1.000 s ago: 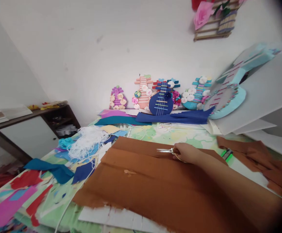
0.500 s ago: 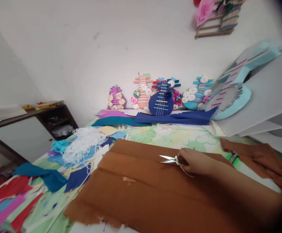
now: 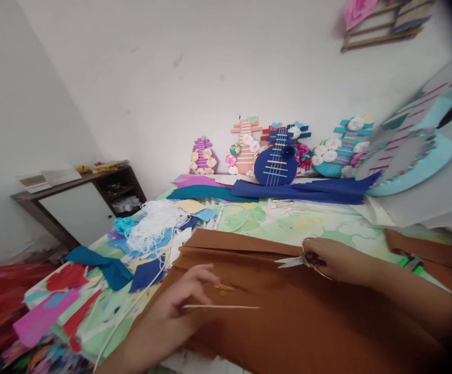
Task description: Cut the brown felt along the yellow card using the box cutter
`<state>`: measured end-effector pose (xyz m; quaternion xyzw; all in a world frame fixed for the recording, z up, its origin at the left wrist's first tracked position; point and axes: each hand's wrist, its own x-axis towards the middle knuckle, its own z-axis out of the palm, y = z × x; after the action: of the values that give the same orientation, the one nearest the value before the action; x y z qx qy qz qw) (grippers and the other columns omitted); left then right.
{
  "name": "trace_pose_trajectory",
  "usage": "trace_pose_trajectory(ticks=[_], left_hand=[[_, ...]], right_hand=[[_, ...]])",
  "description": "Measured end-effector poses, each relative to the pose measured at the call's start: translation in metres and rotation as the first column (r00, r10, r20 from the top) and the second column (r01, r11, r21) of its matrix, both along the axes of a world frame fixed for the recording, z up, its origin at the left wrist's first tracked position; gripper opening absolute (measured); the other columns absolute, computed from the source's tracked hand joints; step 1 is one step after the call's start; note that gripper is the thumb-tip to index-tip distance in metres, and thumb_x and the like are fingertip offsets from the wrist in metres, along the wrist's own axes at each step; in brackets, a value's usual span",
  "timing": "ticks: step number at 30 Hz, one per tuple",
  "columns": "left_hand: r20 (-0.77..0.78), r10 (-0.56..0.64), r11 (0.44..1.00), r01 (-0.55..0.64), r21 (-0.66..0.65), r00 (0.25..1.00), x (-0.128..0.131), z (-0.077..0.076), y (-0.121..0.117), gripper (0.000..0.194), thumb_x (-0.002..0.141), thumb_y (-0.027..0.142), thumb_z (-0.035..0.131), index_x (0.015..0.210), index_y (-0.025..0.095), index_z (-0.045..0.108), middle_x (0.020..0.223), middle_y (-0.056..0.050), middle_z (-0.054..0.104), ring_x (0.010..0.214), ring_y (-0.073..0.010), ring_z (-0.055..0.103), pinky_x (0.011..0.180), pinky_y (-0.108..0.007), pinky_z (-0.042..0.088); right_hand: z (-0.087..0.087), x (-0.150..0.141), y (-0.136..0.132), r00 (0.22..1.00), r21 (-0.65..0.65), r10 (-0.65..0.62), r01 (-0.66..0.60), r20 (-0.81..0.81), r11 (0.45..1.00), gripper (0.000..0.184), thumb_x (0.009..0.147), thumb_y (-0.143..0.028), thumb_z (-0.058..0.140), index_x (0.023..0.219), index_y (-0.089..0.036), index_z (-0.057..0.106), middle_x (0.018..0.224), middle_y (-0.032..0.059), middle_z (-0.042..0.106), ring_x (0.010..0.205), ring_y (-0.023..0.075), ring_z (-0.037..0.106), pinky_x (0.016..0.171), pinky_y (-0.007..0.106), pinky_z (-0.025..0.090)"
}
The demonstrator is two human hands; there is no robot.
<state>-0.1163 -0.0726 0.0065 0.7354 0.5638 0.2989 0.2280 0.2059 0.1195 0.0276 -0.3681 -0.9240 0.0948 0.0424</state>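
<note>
The brown fabric [image 3: 272, 311] lies below both hands, a small lighter patch [image 3: 224, 286] (its nature unclear) just beyond the left fingers. The right hand [image 3: 329, 259] grips scissors [image 3: 291, 261], blades apart; the left hand [image 3: 182, 298], loosely curled, has a thin pale stick [image 3: 221, 307] at its fingers, whether pinched one cannot tell.

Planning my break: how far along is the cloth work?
Done: the brown cloth is spread out. In hand: the right hand holds open scissors, the left hand a thin pale stick. Probably remaining: any cutting of the wide near part, which looks uncut.
</note>
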Motion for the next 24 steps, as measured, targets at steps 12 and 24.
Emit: trace_pose_trajectory(ticks=[12,24], left_hand=[[-0.379,-0.254,0.967,0.240,-0.083,0.890,0.045,-0.019,0.036,0.005,0.076,0.018,0.054,0.079,0.022,0.052,0.110,-0.004,0.056,0.109,-0.0247,0.044,0.094,-0.040,0.029],[-0.445,-0.431,0.902,0.354,-0.248,0.785,0.058,-0.007,0.001,0.027,0.084,0.021,0.042,0.060,0.021,0.054,0.046,0.004,0.051,0.039,-0.0117,0.049,0.044,-0.021,0.035]], right_hand=[[0.059,0.004,0.076,0.986,-0.169,-0.060,0.086,0.153,0.982,0.009,0.059,-0.013,0.046,0.064,-0.019,0.051,0.061,-0.0026,0.053,0.053,0.0121,0.045,0.048,0.022,0.029],[0.027,-0.002,0.109,0.937,0.126,-0.335,0.322,0.099,0.938,0.009,0.070,-0.016,0.041,0.071,-0.012,0.049,0.076,0.0141,0.058,0.067,0.0184,0.051,0.056,0.026,0.029]])
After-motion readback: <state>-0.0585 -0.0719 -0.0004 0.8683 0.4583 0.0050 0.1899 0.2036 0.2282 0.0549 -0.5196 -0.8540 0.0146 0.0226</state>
